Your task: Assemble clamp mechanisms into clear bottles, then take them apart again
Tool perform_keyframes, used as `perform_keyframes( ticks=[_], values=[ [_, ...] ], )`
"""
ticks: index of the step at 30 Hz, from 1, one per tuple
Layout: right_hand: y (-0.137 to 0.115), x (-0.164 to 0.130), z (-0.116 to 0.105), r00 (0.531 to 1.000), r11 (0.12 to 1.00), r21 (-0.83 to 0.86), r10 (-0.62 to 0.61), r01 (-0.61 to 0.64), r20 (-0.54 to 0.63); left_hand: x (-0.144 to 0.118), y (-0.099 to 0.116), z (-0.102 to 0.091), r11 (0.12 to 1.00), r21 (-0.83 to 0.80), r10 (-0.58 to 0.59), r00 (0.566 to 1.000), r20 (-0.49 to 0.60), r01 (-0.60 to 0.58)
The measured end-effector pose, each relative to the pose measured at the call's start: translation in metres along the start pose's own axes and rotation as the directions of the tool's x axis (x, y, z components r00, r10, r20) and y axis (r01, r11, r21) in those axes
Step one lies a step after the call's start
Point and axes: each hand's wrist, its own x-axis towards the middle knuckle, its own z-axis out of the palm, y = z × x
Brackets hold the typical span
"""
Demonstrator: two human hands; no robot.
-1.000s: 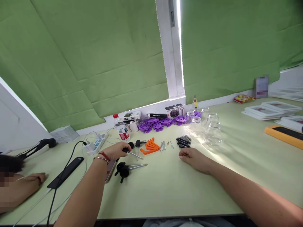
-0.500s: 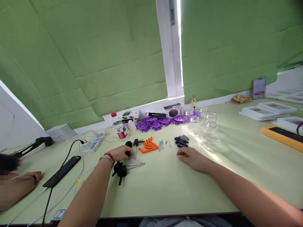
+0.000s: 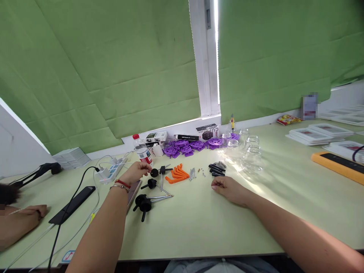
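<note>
The pale green table [image 3: 199,227] is crowded just beyond both hands. The left hand [image 3: 135,171] hovers, its grip loosely open and empty, fingertips almost on a black knob with a metal pin [image 3: 154,172], with more knobbed pins [image 3: 148,203] below it. The right hand [image 3: 227,186] rests loosely curled, holding nothing I can see, just short of black rods [image 3: 216,170]. A careless sweep could scatter the tiny screws [image 3: 202,172] between the hands.

Single head-worn view, looking forward and down across the tabletop [image 3: 199,227], both forearms entering from below, green blinds [image 3: 113,76] filling the far side
</note>
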Motion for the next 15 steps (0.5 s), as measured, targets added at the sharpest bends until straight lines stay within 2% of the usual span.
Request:
perform_keyframes(
  ticks=[3,5,10,15],
  values=[
    [-0.001,0.0,0.0,1.0,1.0,0.001,0.01,-0.01,-0.001,0.016,-0.003,0.006,0.997,0.044,-0.063,0.99,-0.123,0.069],
    [-0.002,0.0,0.0,1.0,1.0,0.003,0.015,-0.015,0.0,0.028,-0.007,0.015,0.991,0.079,-0.093,0.984,-0.155,0.106],
    [-0.007,-0.001,-0.001,1.0,1.0,-0.01,0.024,-0.024,-0.008,0.046,-0.014,0.036,0.986,0.12,-0.107,0.992,-0.059,0.114],
    [-0.006,-0.001,-0.001,1.0,1.0,-0.007,0.022,-0.022,-0.008,0.049,-0.012,0.041,0.985,0.152,-0.09,0.995,0.049,0.082]
  ],
)
